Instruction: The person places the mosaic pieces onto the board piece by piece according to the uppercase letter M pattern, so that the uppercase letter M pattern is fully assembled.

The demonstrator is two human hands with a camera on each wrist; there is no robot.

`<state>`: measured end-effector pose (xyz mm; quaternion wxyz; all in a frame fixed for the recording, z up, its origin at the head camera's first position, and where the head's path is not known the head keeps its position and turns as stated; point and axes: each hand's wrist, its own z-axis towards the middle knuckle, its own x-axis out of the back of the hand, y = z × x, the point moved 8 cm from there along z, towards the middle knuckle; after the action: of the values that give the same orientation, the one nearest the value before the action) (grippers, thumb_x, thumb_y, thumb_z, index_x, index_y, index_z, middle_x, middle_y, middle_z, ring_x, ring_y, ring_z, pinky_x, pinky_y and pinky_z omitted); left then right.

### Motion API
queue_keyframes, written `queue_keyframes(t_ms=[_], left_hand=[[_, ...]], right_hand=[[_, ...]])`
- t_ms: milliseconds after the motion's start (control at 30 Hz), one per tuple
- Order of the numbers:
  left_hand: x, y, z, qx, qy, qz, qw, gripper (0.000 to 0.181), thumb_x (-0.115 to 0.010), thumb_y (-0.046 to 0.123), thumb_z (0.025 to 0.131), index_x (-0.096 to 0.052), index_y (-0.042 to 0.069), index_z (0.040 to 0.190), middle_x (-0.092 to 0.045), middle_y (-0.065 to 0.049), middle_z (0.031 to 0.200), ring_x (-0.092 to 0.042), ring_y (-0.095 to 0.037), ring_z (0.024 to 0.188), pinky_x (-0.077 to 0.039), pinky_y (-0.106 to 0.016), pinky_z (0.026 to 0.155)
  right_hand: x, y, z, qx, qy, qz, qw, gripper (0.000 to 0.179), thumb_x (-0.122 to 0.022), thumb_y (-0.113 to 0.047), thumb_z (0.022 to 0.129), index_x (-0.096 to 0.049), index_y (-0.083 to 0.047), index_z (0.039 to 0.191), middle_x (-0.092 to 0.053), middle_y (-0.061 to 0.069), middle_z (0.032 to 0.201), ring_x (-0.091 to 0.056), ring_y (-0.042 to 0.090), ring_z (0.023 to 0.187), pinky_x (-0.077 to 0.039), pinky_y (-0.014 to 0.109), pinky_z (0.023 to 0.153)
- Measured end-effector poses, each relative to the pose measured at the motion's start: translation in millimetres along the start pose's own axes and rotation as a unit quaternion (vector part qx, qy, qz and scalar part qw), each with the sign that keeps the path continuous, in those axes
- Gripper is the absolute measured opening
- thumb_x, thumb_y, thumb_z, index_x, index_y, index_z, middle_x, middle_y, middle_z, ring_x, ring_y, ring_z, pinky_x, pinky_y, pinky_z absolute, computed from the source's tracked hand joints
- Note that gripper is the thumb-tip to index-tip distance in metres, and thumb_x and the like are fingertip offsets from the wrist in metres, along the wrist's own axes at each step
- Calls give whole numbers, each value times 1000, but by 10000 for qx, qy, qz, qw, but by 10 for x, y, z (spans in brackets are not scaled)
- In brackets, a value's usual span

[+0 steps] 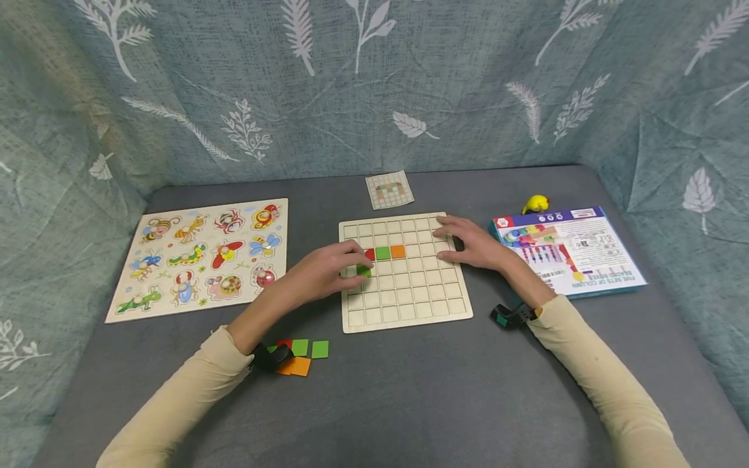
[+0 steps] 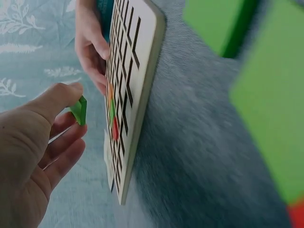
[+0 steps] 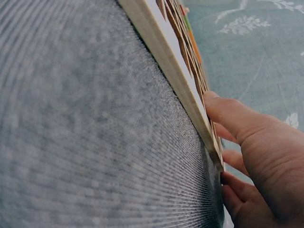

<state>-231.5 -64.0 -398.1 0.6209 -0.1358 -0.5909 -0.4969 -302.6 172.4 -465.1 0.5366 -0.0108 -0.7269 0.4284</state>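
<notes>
A light wooden grid board (image 1: 407,324) lies at the middle of the table. In one of its rows sit a red tile (image 1: 370,254), a green tile (image 1: 383,253) and an orange tile (image 1: 398,251), side by side. My left hand (image 1: 320,272) pinches another square green tile (image 2: 80,111) between thumb and fingers, just over the board's left part. The left wrist view shows that tile held apart from the board. My right hand (image 1: 473,244) rests with spread fingers on the board's right edge, holding no tile; in the right wrist view its thumb (image 3: 228,111) touches the rim.
Loose green, red and orange tiles (image 1: 320,350) lie near my left wrist, partly hidden by its strap. A small pattern card (image 1: 390,190) lies behind the board. An insect puzzle (image 1: 210,257) is at left; a box (image 1: 576,253) and yellow toy (image 1: 536,204) are at right.
</notes>
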Motion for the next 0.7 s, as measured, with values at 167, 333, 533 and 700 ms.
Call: queue_keyframes(t_ms=[167,333,533,700], left_hand=[[-63,38,149,-170,21,85,9998,22,-77,17,83,-72,12,103,-65,-1,101,-62,-15,86,-52,-29,73],[-147,71,313,-173,-81,236,9995,19,-75,17,85,-72,12,103,-64,-2,99,-61,-15,80,-50,-27,68],[-252,47,569,-16,-274,222,9994,19,-72,17,88,-72,11,105,-64,-2,100,-60,-12,80,-51,-28,70],[-392,56,753,128,-692,245,9972,20,-69,19,90,-71,12,108,-63,-3,103,-59,-12,81,-50,-29,72]], right_hand=[[-4,-33,1,44,18,52,10000,50,-67,-23,91,-54,-5,136,-29,20,156,-20,41,147,-20,61,115],[-2,-36,-6,-3,9,53,10000,50,-67,-23,91,-54,-4,136,-29,21,156,-19,42,147,-20,62,115],[17,-33,9,3,48,16,10000,49,-67,-23,91,-54,-4,135,-30,21,156,-20,42,146,-20,62,115],[13,-21,3,52,101,-17,9999,49,-68,-23,91,-55,-4,135,-31,22,155,-21,43,146,-22,62,114]])
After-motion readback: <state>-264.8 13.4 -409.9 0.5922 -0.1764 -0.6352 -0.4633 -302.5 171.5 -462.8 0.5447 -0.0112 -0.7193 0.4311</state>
